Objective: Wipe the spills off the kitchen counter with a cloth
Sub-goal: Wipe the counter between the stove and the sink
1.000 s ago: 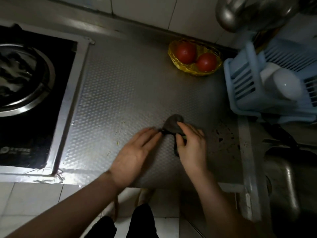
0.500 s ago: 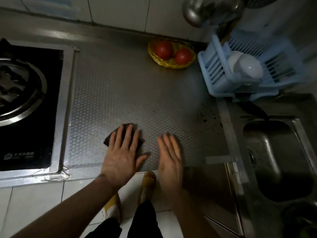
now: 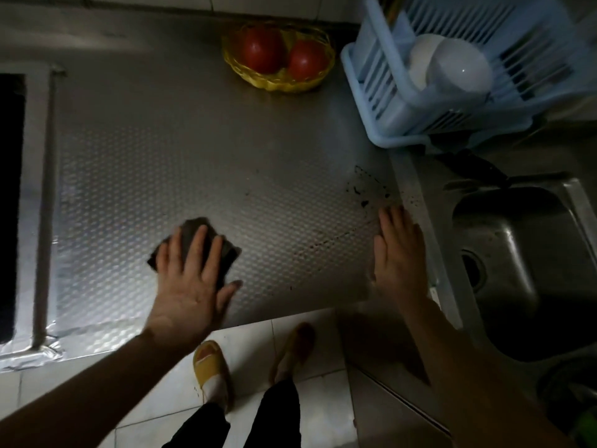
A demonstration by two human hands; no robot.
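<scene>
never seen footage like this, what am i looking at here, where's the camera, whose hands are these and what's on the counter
There is no machine here: a person is working with bare hands. The camera is worn on that person's head and looks forward and down at the work, which is why the view seems to come from their own eyes.

The left hand presses a dark cloth flat on the metal counter with straight fingers. The right hand lies open near the counter's right edge and holds nothing. Just beyond its fingertips are dark spills, not yet wiped.

At the back stand a yellow basket with two tomatoes and a blue dish rack holding white bowls. A sink is on the right, a stove on the far left.
</scene>
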